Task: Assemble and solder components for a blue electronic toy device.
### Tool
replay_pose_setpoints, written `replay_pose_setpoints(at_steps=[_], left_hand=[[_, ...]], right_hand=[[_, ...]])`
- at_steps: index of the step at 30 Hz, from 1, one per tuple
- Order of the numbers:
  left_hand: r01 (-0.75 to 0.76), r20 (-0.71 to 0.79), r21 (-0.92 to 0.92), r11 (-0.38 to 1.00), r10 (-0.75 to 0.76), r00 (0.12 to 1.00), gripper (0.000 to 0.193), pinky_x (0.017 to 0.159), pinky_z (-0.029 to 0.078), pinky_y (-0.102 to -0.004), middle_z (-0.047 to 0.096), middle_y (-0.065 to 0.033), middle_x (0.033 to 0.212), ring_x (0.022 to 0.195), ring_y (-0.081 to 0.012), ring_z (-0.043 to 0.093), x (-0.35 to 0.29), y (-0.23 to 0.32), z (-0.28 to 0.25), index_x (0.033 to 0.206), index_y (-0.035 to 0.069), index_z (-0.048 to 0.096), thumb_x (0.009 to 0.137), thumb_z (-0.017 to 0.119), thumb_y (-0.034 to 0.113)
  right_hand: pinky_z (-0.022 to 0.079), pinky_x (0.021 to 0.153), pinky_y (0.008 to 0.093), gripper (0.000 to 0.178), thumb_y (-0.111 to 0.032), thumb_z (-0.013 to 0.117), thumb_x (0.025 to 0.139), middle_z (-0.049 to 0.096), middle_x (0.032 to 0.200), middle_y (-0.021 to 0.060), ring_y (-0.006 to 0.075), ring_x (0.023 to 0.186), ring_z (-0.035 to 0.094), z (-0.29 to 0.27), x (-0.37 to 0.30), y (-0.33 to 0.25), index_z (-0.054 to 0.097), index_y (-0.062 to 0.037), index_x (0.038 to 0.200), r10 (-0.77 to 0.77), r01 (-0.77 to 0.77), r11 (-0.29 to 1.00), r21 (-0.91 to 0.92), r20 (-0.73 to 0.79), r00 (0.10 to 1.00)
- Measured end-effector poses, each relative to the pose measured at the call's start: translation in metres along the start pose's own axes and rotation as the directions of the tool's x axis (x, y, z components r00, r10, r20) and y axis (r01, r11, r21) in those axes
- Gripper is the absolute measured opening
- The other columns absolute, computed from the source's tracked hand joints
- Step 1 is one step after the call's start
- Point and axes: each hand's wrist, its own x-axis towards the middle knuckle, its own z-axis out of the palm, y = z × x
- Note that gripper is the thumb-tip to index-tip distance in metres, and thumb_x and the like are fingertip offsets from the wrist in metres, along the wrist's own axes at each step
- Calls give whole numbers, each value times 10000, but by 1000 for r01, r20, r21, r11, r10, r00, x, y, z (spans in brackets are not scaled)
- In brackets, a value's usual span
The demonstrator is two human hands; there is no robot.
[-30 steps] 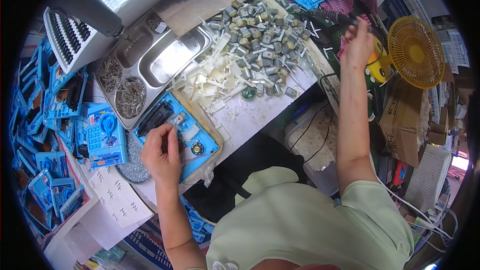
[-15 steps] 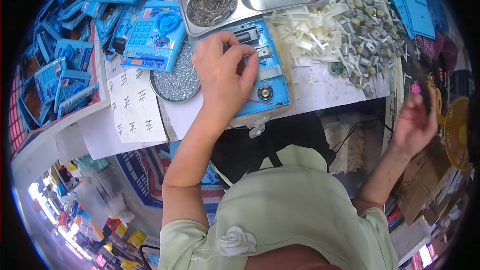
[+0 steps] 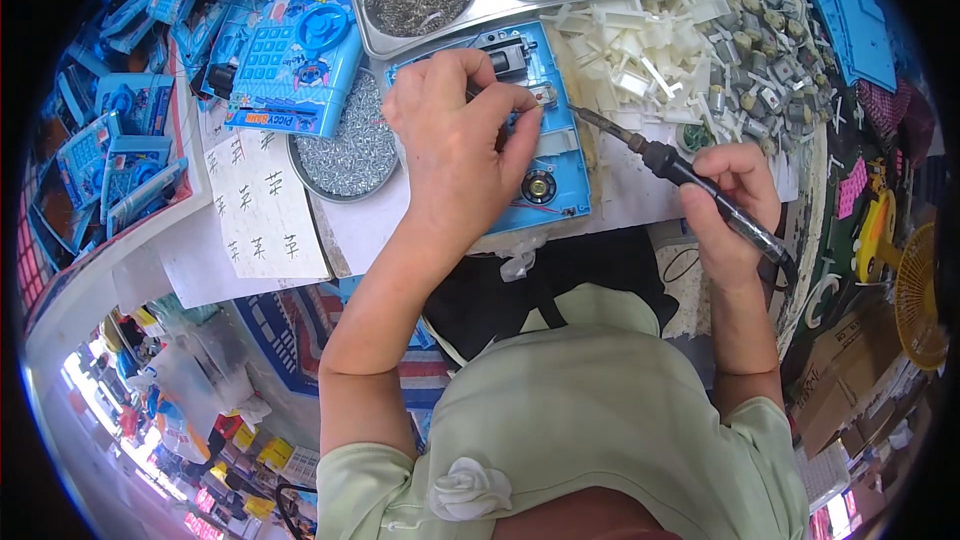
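Observation:
My right hand (image 3: pixel 738 210) grips the black handle of a soldering iron (image 3: pixel 690 175). The iron's metal tip points left, to the right edge of a blue plastic housing (image 3: pixel 567 168) on the table in front of me. Over that housing, my left hand (image 3: pixel 450 135) has its thumb and index finger pinched together beside a small metal part (image 3: pixel 543 97); whatever is between the fingertips is too small to make out. A round speaker (image 3: pixel 539 187) sits in the housing's near end, and a black cylindrical part (image 3: pixel 511 57) lies toward its far end. My left hand covers the rest.
Left of the housing are a round dish (image 3: pixel 345 155) of small screws, a blue toy casing with keypad (image 3: pixel 275 55) and handwritten paper (image 3: pixel 262 202). A metal tray (image 3: pixel 570 5) holding springs stands behind. White plastic pieces (image 3: pixel 635 50) and small motors (image 3: pixel 765 70) are heaped right; a yellow fan (image 3: pixel 920 295) stands farther right.
My right hand has come in from the far right, bringing the soldering iron up to the housing. My left hand stays pinched over the housing. The whole view has shifted slightly.

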Motion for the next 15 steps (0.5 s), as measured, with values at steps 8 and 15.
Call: replay_pose_setpoints(at_steps=[8, 15], left_hand=[[-4, 16, 9, 1000, 4, 1000, 124, 868, 327, -444, 552, -13, 995, 970, -266, 505, 2, -1, 2, 799, 169, 721, 710, 807, 152], [1, 21, 15, 1000, -1, 1000, 131, 869, 329, -441, 554, -16, 990, 967, -265, 505, 3, -1, 1, 799, 161, 721, 700, 806, 148]], right_hand=[[382, 666, 193, 280, 25, 736, 878, 597, 906, 3, 37, 758, 498, 3, 1, 0, 563, -26, 1092, -31, 31, 999, -10, 20, 999], [375, 652, 195, 289, -1, 762, 867, 596, 894, -4, 35, 739, 486, 3, 0, 1, 576, -27, 1087, -47, 50, 995, -89, 34, 998]])
